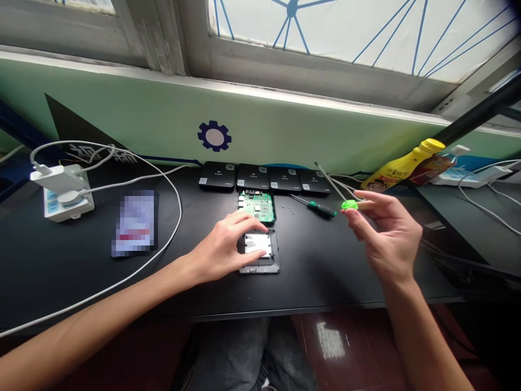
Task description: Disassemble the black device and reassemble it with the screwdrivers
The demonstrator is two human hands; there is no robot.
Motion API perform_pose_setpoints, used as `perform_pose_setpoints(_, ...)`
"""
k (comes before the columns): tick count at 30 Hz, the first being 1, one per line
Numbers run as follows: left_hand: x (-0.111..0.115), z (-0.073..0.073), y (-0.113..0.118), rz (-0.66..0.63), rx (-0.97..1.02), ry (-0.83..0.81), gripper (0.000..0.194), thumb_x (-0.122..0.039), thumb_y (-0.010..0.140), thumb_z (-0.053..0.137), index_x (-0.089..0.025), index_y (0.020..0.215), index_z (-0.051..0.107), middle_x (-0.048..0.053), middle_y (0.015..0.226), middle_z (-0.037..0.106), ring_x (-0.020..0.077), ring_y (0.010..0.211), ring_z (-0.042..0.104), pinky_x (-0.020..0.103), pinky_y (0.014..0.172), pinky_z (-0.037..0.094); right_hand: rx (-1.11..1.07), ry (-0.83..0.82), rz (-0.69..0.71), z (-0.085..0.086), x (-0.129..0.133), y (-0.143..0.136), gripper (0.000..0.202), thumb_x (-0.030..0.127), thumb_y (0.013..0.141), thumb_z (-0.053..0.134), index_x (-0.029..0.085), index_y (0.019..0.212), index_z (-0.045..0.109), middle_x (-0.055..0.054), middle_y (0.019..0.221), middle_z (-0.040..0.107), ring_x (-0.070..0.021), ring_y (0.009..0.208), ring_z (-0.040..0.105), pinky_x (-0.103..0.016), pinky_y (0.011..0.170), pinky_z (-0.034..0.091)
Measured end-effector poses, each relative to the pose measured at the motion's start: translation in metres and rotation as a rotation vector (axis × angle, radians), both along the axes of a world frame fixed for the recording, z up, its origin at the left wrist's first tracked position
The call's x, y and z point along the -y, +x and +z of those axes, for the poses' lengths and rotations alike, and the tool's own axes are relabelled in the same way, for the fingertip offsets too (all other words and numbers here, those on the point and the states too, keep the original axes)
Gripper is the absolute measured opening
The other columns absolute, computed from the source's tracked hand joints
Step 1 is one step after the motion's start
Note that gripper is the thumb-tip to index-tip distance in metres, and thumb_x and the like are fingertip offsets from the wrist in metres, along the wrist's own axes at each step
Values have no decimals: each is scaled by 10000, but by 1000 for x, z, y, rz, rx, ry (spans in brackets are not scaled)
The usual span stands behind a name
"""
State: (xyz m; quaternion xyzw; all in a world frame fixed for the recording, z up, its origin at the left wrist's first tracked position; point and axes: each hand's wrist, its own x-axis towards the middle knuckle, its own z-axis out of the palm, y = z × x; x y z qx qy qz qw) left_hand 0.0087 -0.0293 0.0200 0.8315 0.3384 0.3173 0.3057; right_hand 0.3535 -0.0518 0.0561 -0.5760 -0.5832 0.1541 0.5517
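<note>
My left hand (232, 239) lies over a black plastic cover (274, 266) with a silvery metal plate (254, 244) in it. Its thumb and fingers are spread across the cover; how firmly they touch it I cannot tell. Just beyond sits the other half of a casing with a green circuit board (258, 208) inside. My right hand (386, 231) is raised on the right, its fingers closed round a screwdriver (332, 183) with a bright green collar. The long metal shaft points up and to the left, away from the cover. Most of the handle is hidden by the fingers.
Several closed black boxes (285, 180) stand along the back panel. A second screwdriver (321, 209) and a few small screws (288, 207) lie right of the board. Leftward are a blurred-out phone (135, 222), a white power strip (67, 203) and a looping cable (179, 203). A yellow bottle (401, 165) leans at right.
</note>
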Motion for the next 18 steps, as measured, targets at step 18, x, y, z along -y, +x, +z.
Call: perform_pose_setpoints(18,0,-39,10,-20,-11,63,367,-269,983,853,-249,1316,700,88,1310,751,302,1267,683,477,1097,526,306,-332,170,74,34,-37,248,453,905,924,283,1041,805,-32,1044,836,-250,974,795,-370,862,633)
